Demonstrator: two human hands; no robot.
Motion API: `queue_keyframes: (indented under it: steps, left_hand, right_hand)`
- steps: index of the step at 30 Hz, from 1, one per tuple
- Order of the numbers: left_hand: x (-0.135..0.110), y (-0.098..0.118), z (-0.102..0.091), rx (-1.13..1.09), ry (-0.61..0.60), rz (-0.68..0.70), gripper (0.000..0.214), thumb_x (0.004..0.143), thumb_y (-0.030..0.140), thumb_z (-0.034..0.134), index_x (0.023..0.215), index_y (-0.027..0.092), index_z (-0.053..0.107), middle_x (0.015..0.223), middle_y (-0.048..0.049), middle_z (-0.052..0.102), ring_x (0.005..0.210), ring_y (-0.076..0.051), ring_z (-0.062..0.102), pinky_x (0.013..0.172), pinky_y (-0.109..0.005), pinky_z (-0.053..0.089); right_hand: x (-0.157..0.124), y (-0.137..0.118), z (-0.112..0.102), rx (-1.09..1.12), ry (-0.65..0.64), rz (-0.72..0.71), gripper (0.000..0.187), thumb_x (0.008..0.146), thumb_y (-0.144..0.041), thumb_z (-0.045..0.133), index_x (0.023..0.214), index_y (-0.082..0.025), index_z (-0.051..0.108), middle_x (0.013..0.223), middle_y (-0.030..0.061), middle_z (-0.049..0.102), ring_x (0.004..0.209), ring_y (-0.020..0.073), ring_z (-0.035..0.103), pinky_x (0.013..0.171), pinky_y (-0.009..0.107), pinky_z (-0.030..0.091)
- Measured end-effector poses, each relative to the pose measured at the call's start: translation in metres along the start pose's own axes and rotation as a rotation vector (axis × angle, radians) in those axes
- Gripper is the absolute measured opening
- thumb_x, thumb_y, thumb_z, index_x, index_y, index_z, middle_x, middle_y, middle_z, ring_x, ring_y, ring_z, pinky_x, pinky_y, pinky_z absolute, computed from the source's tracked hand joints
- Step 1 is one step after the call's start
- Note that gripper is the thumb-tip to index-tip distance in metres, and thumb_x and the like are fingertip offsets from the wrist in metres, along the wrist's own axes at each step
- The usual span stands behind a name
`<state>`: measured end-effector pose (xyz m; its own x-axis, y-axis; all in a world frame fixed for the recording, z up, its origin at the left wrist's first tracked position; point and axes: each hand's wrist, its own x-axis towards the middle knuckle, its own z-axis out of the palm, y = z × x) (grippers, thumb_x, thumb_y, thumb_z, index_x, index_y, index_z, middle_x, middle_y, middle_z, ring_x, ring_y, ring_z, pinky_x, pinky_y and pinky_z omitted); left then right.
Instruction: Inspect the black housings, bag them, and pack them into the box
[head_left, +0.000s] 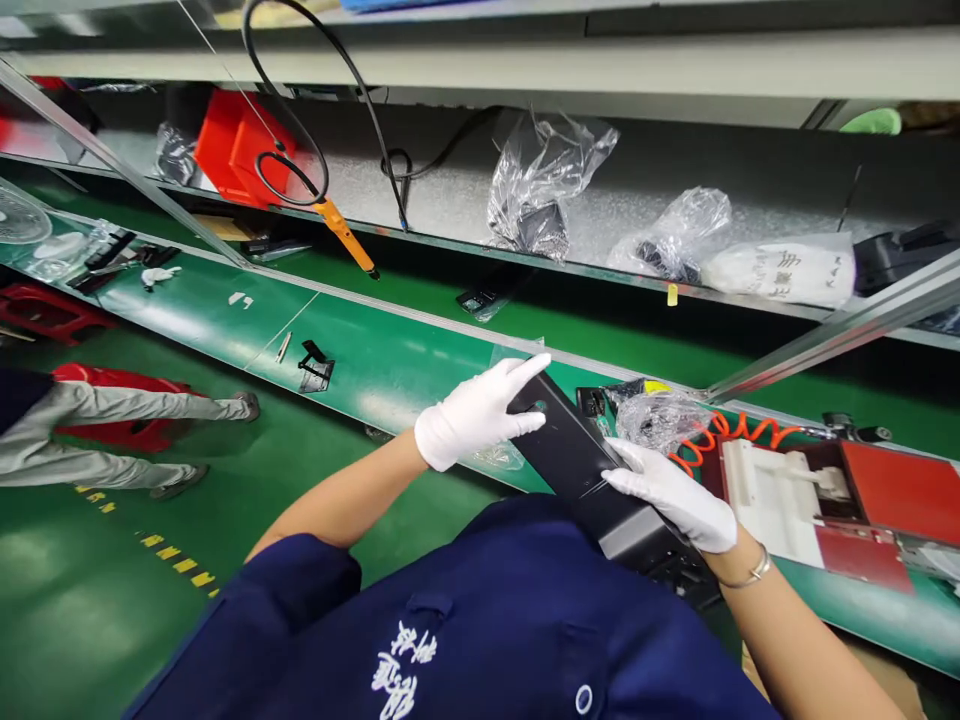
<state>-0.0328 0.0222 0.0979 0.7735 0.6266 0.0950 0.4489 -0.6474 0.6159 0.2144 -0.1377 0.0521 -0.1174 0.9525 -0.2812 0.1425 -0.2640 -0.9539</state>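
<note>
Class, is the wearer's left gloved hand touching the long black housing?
Touching: the head view shows the left gloved hand gripping one end of the long black housing, its thumb lying against the broad face.

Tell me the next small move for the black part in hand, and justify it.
Probably ease the lower end of the black part forward over the green bench, away from the navy shirt: the left hand and right hand both hold it, and that end appears close to the shirt.
</note>
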Motion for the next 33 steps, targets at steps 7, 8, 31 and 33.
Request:
queue_keyframes:
  steps: [7,8,31,33]
  left_hand:
    - [-0.014,-0.014,0.015,-0.021,-0.157,-0.001,0.05,0.089,0.04,0.066,0.137,0.028,0.06,0.121,-0.0068,0.068,0.11,-0.027,0.065,0.099,-0.04,0.051]
    - [-0.016,-0.016,0.018,-0.013,-0.141,-0.021,0.05,0.089,0.041,0.066,0.136,0.027,0.06,0.122,-0.0077,0.068,0.112,-0.028,0.064,0.1,-0.041,0.051]
    - [-0.017,-0.024,0.041,0.068,-0.2,-0.184,0.053,0.086,0.047,0.067,0.133,0.025,0.06,0.119,-0.0103,0.068,0.11,-0.033,0.064,0.097,-0.046,0.05]
    - [-0.015,-0.028,0.042,0.032,-0.204,-0.181,0.052,0.084,0.048,0.068,0.13,0.025,0.061,0.117,-0.0086,0.07,0.108,-0.032,0.065,0.096,-0.045,0.051]
  right_hand:
    - [-0.008,0.007,0.007,0.035,-0.091,0.097,0.057,0.079,-0.06,0.073,0.12,-0.021,0.072,0.123,0.0073,0.073,0.113,0.0316,0.066,0.105,0.049,0.052]
    - [-0.008,0.009,0.007,0.04,-0.098,0.104,0.057,0.078,-0.06,0.074,0.12,-0.02,0.072,0.122,0.0072,0.073,0.113,0.0316,0.066,0.105,0.049,0.051]
    - [0.002,0.026,0.014,0.058,-0.121,0.115,0.038,0.078,-0.061,0.071,0.094,-0.027,0.077,0.102,0.0053,0.075,0.102,0.0319,0.068,0.095,0.049,0.057]
    - [0.003,0.027,0.012,0.04,-0.121,0.118,0.038,0.077,-0.062,0.071,0.092,-0.027,0.076,0.102,0.0053,0.075,0.104,0.0324,0.068,0.098,0.05,0.056]
